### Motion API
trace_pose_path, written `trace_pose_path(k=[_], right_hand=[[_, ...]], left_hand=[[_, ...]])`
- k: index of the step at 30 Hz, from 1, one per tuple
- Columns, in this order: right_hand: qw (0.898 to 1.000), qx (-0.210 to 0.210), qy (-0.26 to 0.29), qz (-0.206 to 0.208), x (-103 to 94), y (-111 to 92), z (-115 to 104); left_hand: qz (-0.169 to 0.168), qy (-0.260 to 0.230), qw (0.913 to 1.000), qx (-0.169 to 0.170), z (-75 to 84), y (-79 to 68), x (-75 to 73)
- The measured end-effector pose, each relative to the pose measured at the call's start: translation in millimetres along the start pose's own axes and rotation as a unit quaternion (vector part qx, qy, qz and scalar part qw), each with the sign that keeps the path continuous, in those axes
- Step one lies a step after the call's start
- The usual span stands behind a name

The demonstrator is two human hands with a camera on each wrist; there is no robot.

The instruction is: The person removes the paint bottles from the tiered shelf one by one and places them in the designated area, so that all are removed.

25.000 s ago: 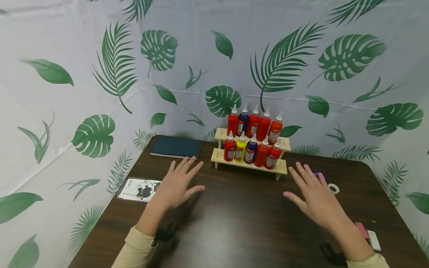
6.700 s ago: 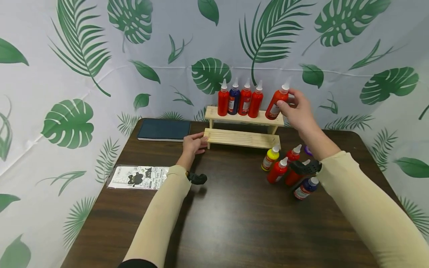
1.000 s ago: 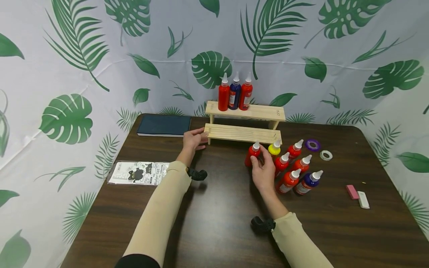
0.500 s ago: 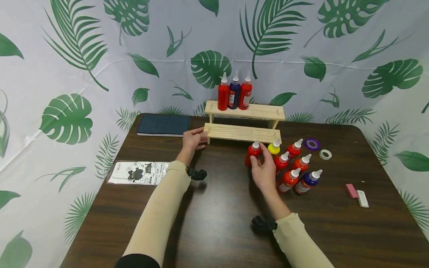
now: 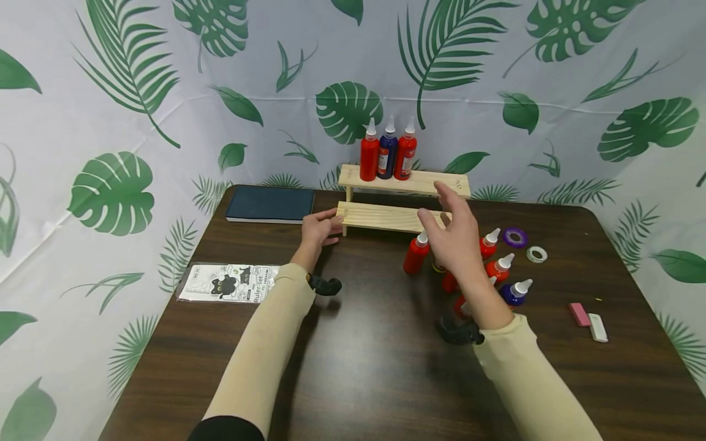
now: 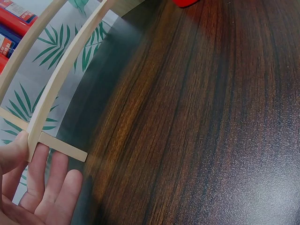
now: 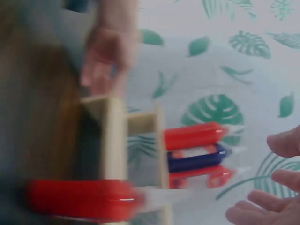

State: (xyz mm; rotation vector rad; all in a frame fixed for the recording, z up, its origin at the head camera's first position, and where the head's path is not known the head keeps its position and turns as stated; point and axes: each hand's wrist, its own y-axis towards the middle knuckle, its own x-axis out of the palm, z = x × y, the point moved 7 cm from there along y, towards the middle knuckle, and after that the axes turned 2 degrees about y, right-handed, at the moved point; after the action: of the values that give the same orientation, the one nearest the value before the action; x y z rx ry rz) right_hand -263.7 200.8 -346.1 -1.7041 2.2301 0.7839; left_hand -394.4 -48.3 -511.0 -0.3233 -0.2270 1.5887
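Note:
My left hand (image 5: 317, 233) grips the left end of the lower shelf of a two-tier wooden stand (image 5: 386, 216), thumb above and fingers beneath, as the left wrist view shows. My right hand (image 5: 455, 239) is held in the air with its fingers spread and nothing in them. Left of it, a red paint bottle (image 5: 416, 254) with a white nozzle cap stands on the table. Other bottles, among them a red bottle (image 5: 499, 267) and a blue bottle (image 5: 515, 294), are partly hidden behind my right hand and wrist. Two red bottles flank a blue bottle (image 5: 387, 157) on the upper shelf.
A dark notebook (image 5: 270, 204) lies at the back left, with a packaged ruler set (image 5: 228, 283) nearer. To the right are a purple tape roll (image 5: 515, 237), a white tape roll (image 5: 537, 255), a pink eraser (image 5: 580, 314) and a white eraser (image 5: 598, 327).
My right hand has let go of the red bottle and risen to the right; the left stays put. Over the longer span, bottles moved from both shelves onto the table at right.

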Motion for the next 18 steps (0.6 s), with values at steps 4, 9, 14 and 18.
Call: trace_pose_path(k=[4,9,14,18], right_hand=[[0.998,0.022,-0.031,-0.046,3.8,43,-13],[0.993,0.030,-0.082,-0.074,19.7,94,-8],[0.993,0.029,-0.095,-0.068,33.0,125,6],[0.992,0.064,-0.076,-0.078,40.0,137,20]], left_hand=[[0.006,0.002,1.0000,0.000,-1.0,0.5,-3.7],[0.010,0.004,0.9999,-0.003,-1.6,1.2,-5.0],[0.000,-0.003,1.0000,-0.005,-1.9,1.7,-1.5],[0.005,-0.001,1.0000,-0.004,-2.1,2.7,0.0]])
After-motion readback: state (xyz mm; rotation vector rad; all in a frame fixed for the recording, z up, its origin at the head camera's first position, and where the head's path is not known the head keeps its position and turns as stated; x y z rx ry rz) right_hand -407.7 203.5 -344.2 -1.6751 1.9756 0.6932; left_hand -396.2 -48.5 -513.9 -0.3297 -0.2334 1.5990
